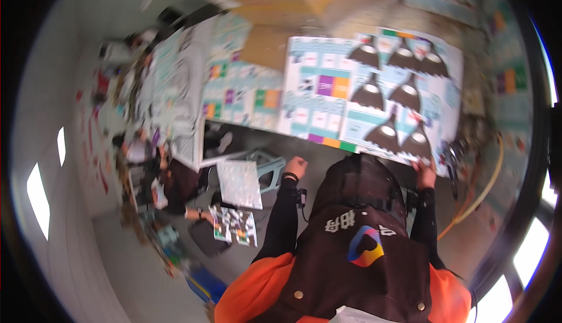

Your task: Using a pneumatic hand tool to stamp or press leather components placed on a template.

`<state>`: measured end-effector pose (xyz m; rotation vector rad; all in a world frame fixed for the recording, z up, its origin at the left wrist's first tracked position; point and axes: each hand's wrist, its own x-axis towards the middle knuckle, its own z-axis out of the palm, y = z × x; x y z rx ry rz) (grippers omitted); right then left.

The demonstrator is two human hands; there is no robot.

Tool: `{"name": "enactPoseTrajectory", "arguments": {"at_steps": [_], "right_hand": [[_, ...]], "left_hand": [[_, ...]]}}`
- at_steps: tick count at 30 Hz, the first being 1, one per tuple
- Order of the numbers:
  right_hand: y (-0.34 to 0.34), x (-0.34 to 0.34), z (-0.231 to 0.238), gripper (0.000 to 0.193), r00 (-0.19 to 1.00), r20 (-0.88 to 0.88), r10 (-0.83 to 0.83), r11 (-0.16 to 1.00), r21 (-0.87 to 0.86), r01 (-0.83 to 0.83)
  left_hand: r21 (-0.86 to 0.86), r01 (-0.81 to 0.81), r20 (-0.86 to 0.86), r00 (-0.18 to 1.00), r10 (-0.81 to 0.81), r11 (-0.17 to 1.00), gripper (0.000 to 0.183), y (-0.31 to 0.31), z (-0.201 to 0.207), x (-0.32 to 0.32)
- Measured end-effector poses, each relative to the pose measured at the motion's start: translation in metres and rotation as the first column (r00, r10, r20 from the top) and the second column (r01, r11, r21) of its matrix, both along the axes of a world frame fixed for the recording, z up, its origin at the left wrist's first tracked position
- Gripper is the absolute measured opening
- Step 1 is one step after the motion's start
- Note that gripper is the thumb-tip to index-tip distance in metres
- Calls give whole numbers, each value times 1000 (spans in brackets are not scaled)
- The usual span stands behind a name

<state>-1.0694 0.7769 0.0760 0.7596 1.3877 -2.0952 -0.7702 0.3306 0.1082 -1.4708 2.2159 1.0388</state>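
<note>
Several flat, dark bell-shaped pieces with pale patches lie in rows on a white and teal printed sheet [448, 98]. My right hand [426, 175] is at the sheet's near edge, its fingers closed at the lower rim of the nearest right bell-shaped piece [417, 143]. Part of the grip is hidden. To the left, my left hand [297, 167] hangs off the table's front side, fingers curled, with nothing visible in it. A dark bell-shaped piece [383, 134] lies just left of the one at my right hand.
Cardboard [266, 47] lies on the far side of the work surface. Another person's hand [206, 215] touches a patterned sheet [235, 225] at lower left, near a grey-blue stool [272, 168]. A yellow hose [496, 168] curves down on the right, beside a dark tool [452, 154].
</note>
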Motion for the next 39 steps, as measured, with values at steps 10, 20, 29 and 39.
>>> {"name": "enactPoseTrajectory", "arguments": {"at_steps": [10, 20, 29, 39], "right_hand": [[16, -10, 12, 36, 964, -185, 192, 973, -92, -212], [-85, 4, 78, 37, 882, -200, 425, 903, 29, -429], [-223, 67, 135, 31, 799, -126, 588, 807, 30, -590], [-347, 140, 144, 38, 632, -60, 773, 634, 67, -770]], "left_hand": [[381, -357, 400, 895, 196, 853, 34, 71, -8, 120], [216, -272, 5, 961, 277, 938, 35, 30, 5, 142], [474, -579, 151, 796, 586, 664, 40, 14, -19, 300], [495, -850, 292, 357, 887, 179, 25, 35, 16, 461]]}}
